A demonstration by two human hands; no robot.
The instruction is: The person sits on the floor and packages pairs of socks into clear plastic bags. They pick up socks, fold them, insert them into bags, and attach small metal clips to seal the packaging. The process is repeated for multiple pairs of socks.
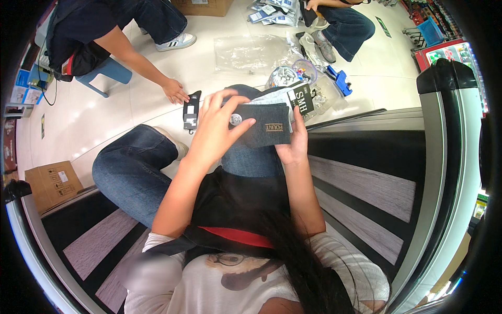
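Over my lap, my right hand [291,137] holds a dark grey folded fabric item [261,131], likely socks, by its right end. A black card tag [301,98] with white lettering and a light patterned piece [274,96] show behind it. My left hand [223,121] lies over the item's left end, thumb across its front beside a round pale sticker [235,119]; whether it grips is unclear. Just left of that hand, a pair of black socks [192,106] with a hanger tag lies on the floor, touched by a co-worker's hand [175,91].
A tub of small pale parts [283,75], a blue tagging tool [340,80] and a clear plastic bag [251,53] lie ahead. Another person sits beyond, near packaged goods [274,11]. A cardboard box [55,184] stands left; slatted panels [364,188] flank me.
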